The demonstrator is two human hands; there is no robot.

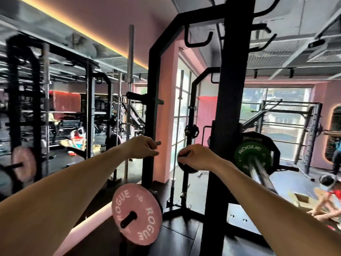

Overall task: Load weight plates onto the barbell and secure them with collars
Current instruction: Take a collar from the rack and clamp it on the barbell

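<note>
A gym, seen from a head-worn camera, with both bare arms stretched forward toward a black squat rack point(234, 108). The right hand point(195, 157) curls its fingers over the top edge of a small black weight plate point(184, 164), holding it upright in the gap between two rack posts. The left hand point(143, 147) reaches to a short storage peg point(158, 143) on the left post, fingers pinched narrow near its tip — whether they grip anything is too blurred to tell. To the right, the barbell point(262, 172) rests in the rack, its sleeve already carrying a green plate point(251, 156) against a larger black one. Low on the left post hangs a pink plate point(136, 215). No collar shows. The step in hand seems to be fetching a small plate from storage — next it would need carrying right and its hole lining up with the sleeve's end.
</note>
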